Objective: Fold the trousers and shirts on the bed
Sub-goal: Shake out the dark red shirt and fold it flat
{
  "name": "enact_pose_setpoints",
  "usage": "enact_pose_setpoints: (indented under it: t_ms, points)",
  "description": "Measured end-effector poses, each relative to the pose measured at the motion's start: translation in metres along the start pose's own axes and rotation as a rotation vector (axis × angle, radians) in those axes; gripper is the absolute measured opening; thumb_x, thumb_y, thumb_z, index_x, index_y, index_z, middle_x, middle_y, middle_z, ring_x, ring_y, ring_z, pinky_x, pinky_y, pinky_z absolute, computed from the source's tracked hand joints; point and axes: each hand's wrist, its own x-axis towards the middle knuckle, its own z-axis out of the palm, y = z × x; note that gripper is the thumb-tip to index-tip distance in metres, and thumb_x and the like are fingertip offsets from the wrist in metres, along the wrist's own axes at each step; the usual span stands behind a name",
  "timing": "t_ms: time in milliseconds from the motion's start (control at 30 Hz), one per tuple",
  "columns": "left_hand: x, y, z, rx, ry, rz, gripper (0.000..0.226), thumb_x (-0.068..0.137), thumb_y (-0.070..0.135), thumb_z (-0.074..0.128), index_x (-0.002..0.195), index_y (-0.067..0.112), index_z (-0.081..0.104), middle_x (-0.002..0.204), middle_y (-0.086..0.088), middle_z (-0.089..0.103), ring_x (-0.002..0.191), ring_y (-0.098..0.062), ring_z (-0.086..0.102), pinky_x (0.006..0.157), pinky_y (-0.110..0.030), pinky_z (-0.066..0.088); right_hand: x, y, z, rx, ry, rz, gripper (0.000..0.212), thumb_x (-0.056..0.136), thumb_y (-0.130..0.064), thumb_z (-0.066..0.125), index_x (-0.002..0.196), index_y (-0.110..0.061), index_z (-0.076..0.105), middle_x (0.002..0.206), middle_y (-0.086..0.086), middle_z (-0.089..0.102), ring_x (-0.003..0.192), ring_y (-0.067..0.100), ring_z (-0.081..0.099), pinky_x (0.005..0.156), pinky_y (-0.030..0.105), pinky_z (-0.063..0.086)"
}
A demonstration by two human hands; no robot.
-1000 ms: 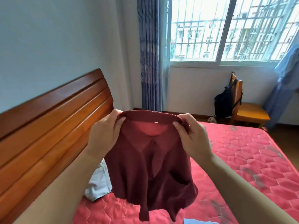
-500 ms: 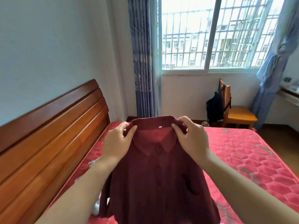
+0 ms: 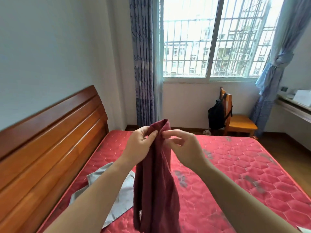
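Observation:
A dark red shirt hangs in the air above the bed, doubled lengthwise into a narrow strip. My left hand pinches its top edge at the collar. My right hand is just to the right of the collar, thumb and forefinger touching the cloth, the other fingers loose. A grey garment lies flat on the red quilted mattress, partly hidden behind my left forearm and the shirt.
A wooden headboard runs along the left. Beyond the bed's far end stand a wooden chair with a black backpack, blue curtains and a barred window. A shelf sits at the right wall.
My hands have come together, bringing the two shoulders of the shirt against each other. The shirt, spread wide before, now hangs as a narrow doubled strip. The view has tilted to show more of the mattress.

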Motion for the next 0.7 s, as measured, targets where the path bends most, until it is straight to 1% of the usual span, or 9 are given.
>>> enact_pose_setpoints:
  t_ms: [67,133,233,333,367,433,533,633,700]
  points:
    - [0.0,0.006,-0.003,-0.035,-0.049,0.022,0.013,0.091,0.013,0.057,0.092,0.019,0.068,0.093,-0.009,0.072,0.085,-0.017,0.066,0.082,-0.035,0.053,0.006,-0.001,-0.006,-0.05,0.121,-0.048,0.028,0.072,-0.002,0.075,0.087,-0.024,0.071,0.081,-0.007,0.07,0.069,0.009,0.068,0.065,0.019,0.052]
    - [-0.001,0.013,-0.003,-0.044,-0.104,0.061,0.014,0.092,0.012,0.056,0.094,0.022,0.066,0.093,-0.004,0.071,0.085,-0.01,0.065,0.082,-0.027,0.053,0.013,-0.004,-0.006,-0.126,0.183,-0.092,0.031,0.067,-0.007,0.08,0.087,-0.028,0.068,0.078,-0.007,0.067,0.066,0.009,0.065,0.06,0.018,0.051]
    - [0.0,0.02,-0.007,-0.153,-0.13,0.054,0.017,0.092,0.008,0.053,0.096,0.02,0.064,0.09,0.002,0.07,0.082,-0.003,0.065,0.078,-0.02,0.054,0.021,-0.005,-0.001,-0.226,0.227,-0.16,0.044,0.066,-0.015,0.082,0.103,-0.029,0.063,0.088,-0.009,0.06,0.072,0.009,0.059,0.06,0.016,0.048]
    - [0.002,0.022,-0.021,-0.178,-0.122,0.06,0.016,0.091,0.007,0.053,0.095,0.018,0.065,0.081,0.009,0.071,0.077,0.0,0.065,0.071,-0.016,0.053,0.024,-0.005,0.003,-0.284,0.129,-0.171,0.046,0.071,-0.021,0.08,0.113,-0.027,0.063,0.098,-0.008,0.058,0.082,0.012,0.058,0.07,0.023,0.052]
    - [0.004,0.02,-0.025,-0.116,-0.087,0.075,0.014,0.092,0.008,0.054,0.094,0.016,0.065,0.082,0.006,0.071,0.076,-0.002,0.065,0.073,-0.018,0.053,0.023,-0.003,0.005,-0.264,0.087,-0.143,0.043,0.072,-0.022,0.079,0.112,-0.025,0.063,0.098,-0.006,0.059,0.083,0.013,0.06,0.072,0.026,0.053]
    - [0.01,0.016,-0.033,0.053,0.012,0.106,0.01,0.092,0.013,0.055,0.091,0.014,0.065,0.084,-0.002,0.069,0.078,-0.008,0.064,0.076,-0.024,0.052,0.014,0.005,0.01,-0.254,0.026,-0.081,0.04,0.073,-0.023,0.078,0.11,-0.026,0.063,0.1,-0.007,0.062,0.083,0.009,0.061,0.071,0.021,0.052]
    - [0.016,0.007,-0.042,0.229,0.111,0.168,0.01,0.093,0.02,0.054,0.087,0.019,0.062,0.078,0.006,0.067,0.072,0.002,0.06,0.066,-0.01,0.045,-0.007,0.027,0.022,-0.232,-0.085,-0.022,0.042,0.073,-0.025,0.077,0.109,-0.036,0.059,0.105,-0.015,0.062,0.085,-0.001,0.06,0.07,0.013,0.049]
    - [0.016,0.001,-0.051,0.307,0.121,0.206,0.016,0.093,0.02,0.053,0.081,0.03,0.057,0.071,0.015,0.062,0.07,0.008,0.058,0.061,-0.003,0.037,-0.027,0.051,0.033,-0.213,-0.178,0.037,0.054,0.07,-0.021,0.078,0.105,-0.052,0.053,0.101,-0.022,0.063,0.086,0.0,0.061,0.07,0.015,0.049]
    - [0.014,-0.003,-0.059,0.322,0.131,0.202,0.02,0.093,0.02,0.052,0.078,0.032,0.056,0.067,0.019,0.061,0.068,0.01,0.057,0.06,-0.002,0.037,-0.033,0.067,0.038,-0.23,-0.208,0.096,0.054,0.069,-0.014,0.077,0.102,-0.051,0.056,0.094,-0.018,0.065,0.081,0.003,0.061,0.071,0.022,0.052]
